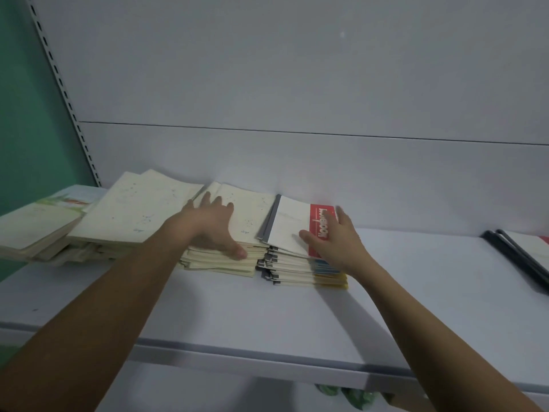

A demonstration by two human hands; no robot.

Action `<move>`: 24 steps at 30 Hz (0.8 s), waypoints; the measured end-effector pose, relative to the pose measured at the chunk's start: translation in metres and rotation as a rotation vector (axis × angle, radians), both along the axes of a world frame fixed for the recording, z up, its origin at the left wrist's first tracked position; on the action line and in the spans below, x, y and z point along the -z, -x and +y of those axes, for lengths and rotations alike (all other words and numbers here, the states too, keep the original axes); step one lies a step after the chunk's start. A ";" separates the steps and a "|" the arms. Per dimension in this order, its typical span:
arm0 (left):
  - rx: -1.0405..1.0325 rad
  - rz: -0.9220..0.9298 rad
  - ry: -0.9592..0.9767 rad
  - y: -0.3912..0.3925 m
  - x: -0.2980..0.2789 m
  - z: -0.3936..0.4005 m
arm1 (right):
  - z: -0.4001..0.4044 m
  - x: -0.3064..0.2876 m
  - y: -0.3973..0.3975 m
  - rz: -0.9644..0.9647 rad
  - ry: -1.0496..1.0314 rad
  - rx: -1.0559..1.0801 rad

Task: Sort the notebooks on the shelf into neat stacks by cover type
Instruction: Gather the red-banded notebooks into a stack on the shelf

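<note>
Left hand [215, 226] flat, fingers spread, on cream notebook stack [237, 251] at shelf [267, 316] centre. Right hand [332, 242] open on red-banded notebook [292, 226] topping grey-spined stack [297, 270] just beside. Further cream stacks [127, 215] to left; dark-spined notebooks [523, 254] well apart, right.
</note>
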State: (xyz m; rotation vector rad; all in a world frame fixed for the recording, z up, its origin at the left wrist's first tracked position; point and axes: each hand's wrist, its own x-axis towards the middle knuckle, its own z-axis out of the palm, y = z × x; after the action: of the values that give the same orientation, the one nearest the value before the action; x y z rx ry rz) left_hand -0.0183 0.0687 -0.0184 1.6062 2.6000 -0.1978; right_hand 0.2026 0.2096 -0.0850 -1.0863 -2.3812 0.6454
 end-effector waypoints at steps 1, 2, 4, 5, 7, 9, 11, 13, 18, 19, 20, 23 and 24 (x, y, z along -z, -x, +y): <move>0.025 -0.050 -0.063 -0.011 0.000 0.004 | -0.005 -0.006 -0.002 -0.023 -0.080 -0.062; 0.040 -0.168 -0.167 -0.021 0.002 0.010 | -0.012 -0.012 -0.003 -0.079 -0.112 -0.146; 0.006 -0.511 -0.401 -0.040 0.005 0.021 | -0.023 -0.017 -0.005 -0.267 -0.140 -0.266; -0.035 -0.649 -0.501 -0.048 0.007 0.025 | -0.026 -0.016 -0.007 -0.327 -0.159 -0.297; -0.077 -0.710 -0.647 -0.059 0.010 0.027 | -0.030 -0.019 -0.015 -0.318 -0.141 -0.316; -0.121 -0.732 -0.770 -0.065 0.008 0.027 | -0.031 -0.027 -0.024 -0.184 -0.027 -0.321; -0.227 -0.920 -0.805 -0.067 0.003 0.027 | -0.033 -0.034 -0.029 0.028 0.030 -0.313; -0.291 -1.284 -0.731 -0.069 -0.003 0.025 | -0.034 -0.041 -0.027 0.199 -0.017 -0.276; -0.345 -1.940 -0.665 -0.071 -0.015 0.013 | -0.050 -0.041 -0.015 0.174 -0.048 -0.420; -0.355 -1.933 -0.679 -0.071 -0.016 0.010 | -0.049 -0.038 -0.014 0.147 -0.033 -0.441; -0.376 -1.902 -0.701 -0.070 -0.015 0.008 | -0.049 -0.036 -0.013 0.134 0.001 -0.471; -0.416 -1.805 -0.765 -0.061 -0.011 -0.002 | -0.050 -0.036 -0.017 0.139 0.130 -0.478; -0.424 -1.779 -0.802 -0.056 -0.010 -0.005 | -0.048 -0.036 -0.018 0.145 0.132 -0.437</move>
State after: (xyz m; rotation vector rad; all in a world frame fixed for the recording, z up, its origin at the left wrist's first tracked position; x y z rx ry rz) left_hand 0.0379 0.0637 -0.0086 0.4714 1.3232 1.5807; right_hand 0.2210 0.1611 -0.0491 -0.5395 -2.4896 1.0035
